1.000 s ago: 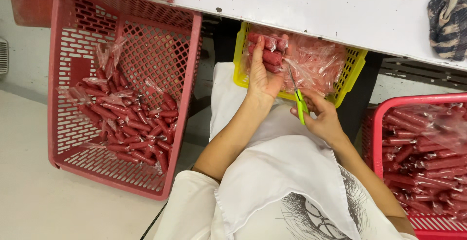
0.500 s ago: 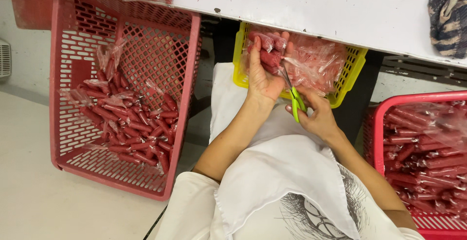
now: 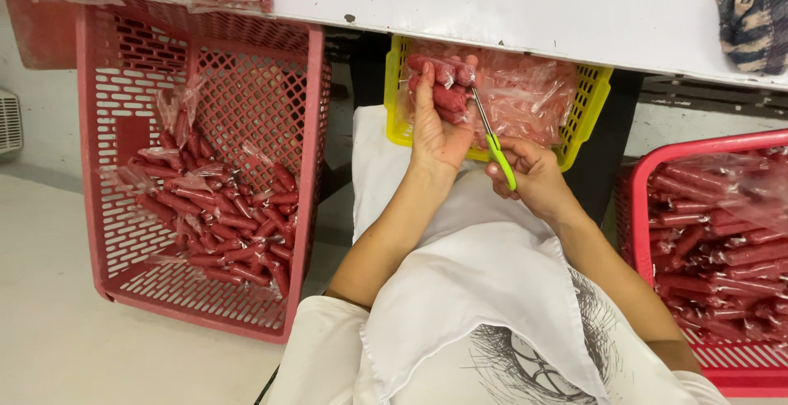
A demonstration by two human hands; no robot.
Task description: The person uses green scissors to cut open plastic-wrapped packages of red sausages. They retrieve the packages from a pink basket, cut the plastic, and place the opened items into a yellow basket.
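Clear packs of red sausages (image 3: 447, 93) filled her closed left hand (image 3: 437, 130) above the yellow basket (image 3: 587, 118); her right hand (image 3: 529, 177) gripped green-handled scissors (image 3: 495, 144) just beside them.

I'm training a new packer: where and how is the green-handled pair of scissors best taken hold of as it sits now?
Grip the scissors by the green handle loops at the near end, coming from the person's right, as the right hand does. The thin blades point up and away toward the sausage packs in the left hand, so only the handle end is safe and gives control.
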